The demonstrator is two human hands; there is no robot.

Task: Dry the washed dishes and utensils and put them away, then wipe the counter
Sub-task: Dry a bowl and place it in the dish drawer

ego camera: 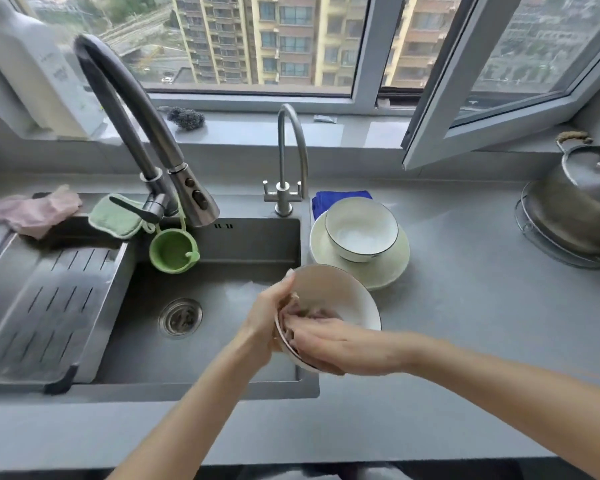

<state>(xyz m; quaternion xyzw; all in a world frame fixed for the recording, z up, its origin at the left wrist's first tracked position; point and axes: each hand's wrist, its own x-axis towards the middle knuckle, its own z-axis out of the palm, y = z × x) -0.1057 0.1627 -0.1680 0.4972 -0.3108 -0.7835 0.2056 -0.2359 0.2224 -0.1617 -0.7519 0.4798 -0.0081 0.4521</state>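
Fingers (pixel 303 332) of the right hand (pixel 326 344) curl on a crumpled pinkish cloth (pixel 300 310) inside the tilted white ceramic bowl (pixel 340 296), which the left hand (pixel 271 308) grips by its rim over the grey steel sink (pixel 250 237) edge, steadying it for drying.

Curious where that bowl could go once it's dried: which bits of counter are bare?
Bare counter lies between the plate and the pot, and along the front edge before the sink. Crowded by the small tap: plate, stacked bowl, blue cloth.
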